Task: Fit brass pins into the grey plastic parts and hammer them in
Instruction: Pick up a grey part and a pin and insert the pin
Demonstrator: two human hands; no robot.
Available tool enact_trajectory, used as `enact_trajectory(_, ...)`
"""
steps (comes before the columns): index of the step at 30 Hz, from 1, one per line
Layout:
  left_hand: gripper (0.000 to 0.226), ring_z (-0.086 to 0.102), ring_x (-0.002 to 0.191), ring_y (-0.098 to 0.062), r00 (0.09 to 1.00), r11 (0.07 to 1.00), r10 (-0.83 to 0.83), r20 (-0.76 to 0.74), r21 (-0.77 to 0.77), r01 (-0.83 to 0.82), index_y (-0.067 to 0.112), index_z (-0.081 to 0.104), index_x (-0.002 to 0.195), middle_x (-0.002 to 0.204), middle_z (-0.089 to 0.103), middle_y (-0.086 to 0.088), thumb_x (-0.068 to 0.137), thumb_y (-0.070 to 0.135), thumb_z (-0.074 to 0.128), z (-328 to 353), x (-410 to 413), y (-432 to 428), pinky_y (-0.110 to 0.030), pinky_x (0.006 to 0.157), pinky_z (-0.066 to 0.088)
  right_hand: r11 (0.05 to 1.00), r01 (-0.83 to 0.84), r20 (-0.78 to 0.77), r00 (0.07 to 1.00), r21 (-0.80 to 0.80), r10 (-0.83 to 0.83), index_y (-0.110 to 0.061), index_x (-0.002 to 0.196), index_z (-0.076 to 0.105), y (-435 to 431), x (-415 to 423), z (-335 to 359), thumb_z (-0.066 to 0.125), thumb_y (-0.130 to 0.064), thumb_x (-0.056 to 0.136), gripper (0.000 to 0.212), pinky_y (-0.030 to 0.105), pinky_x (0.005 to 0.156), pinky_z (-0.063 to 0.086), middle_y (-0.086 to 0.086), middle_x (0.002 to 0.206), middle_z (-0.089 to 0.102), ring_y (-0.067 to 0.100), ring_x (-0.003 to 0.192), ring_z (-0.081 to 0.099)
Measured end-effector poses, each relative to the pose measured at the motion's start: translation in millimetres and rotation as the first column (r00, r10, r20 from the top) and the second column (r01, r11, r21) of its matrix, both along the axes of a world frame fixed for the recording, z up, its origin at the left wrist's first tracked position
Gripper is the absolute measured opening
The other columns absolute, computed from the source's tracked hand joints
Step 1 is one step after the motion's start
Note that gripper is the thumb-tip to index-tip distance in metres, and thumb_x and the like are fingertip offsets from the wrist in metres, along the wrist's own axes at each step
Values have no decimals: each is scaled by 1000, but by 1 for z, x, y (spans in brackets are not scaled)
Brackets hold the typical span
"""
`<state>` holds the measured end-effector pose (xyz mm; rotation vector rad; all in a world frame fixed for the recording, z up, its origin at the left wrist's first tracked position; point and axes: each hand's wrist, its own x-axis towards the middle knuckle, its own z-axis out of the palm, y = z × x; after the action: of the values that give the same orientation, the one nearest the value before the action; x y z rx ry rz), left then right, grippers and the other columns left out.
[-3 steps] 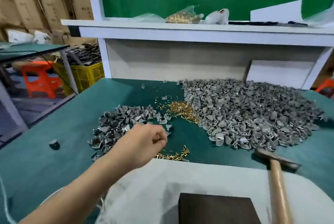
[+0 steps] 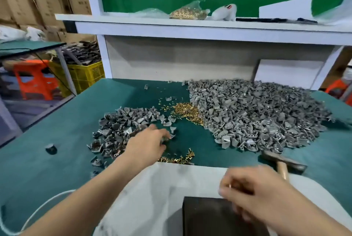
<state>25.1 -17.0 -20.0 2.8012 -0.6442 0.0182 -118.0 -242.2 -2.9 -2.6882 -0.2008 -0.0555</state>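
Now right hand [image 2: 253, 190] newly in view.

Shiny brass pins [image 2: 187, 111], matt grey plastic parts [image 2: 257, 114].

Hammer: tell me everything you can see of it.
The hammer lies flat on the green mat at the right, in front of the big grey pile. Its dark metal head lies crosswise; the pale wooden handle runs toward the person. Only a short stretch of handle shows before the right hand, apparently pinching a pin, hides it. No hand visibly grips it; whether the head touches the pile is unclear.
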Motion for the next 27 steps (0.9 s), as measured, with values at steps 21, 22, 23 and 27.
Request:
enact_trajectory(21,33,63,92,-14,998,930,43,47,-366,-23,13,65,114,109,65,-1,87,-4,57,-2,9,7,-10,76,45,967,199,-145,974,162,-176,-19,74,61,32,84,-20,63,-12,87,15,27,67,53,-2,73,63,14,64,61)
enact_trajectory(22,28,63,86,-10,999,886,28,-26,-462,-37,13,67,109,105,67,2,87,-3,59,0,2,3,-5,69,43,956,196,-145,975,218,-167,-21,72,61,32,79,-19,64,-12,86,17,28,64,54,-2,69,63,13,59,61)
enact_trajectory(23,24,64,80,-8,989,810,-19,-148,-583,-71,12,69,103,101,69,1,87,-3,59,3,-5,-3,-5,65,44,936,194,-146,977,294,-156,-22,72,61,33,73,-18,66,-12,85,17,29,60,55,-2,66,63,12,54,62)
enact_trajectory(27,26,66,81,-14,861,479,-261,-436,-833,-277,9,69,92,91,71,-9,88,-10,52,3,-36,-34,-20,71,56,782,195,-120,981,591,-154,-17,86,59,40,62,-14,72,-10,81,16,30,54,55,5,65,65,18,51,63)
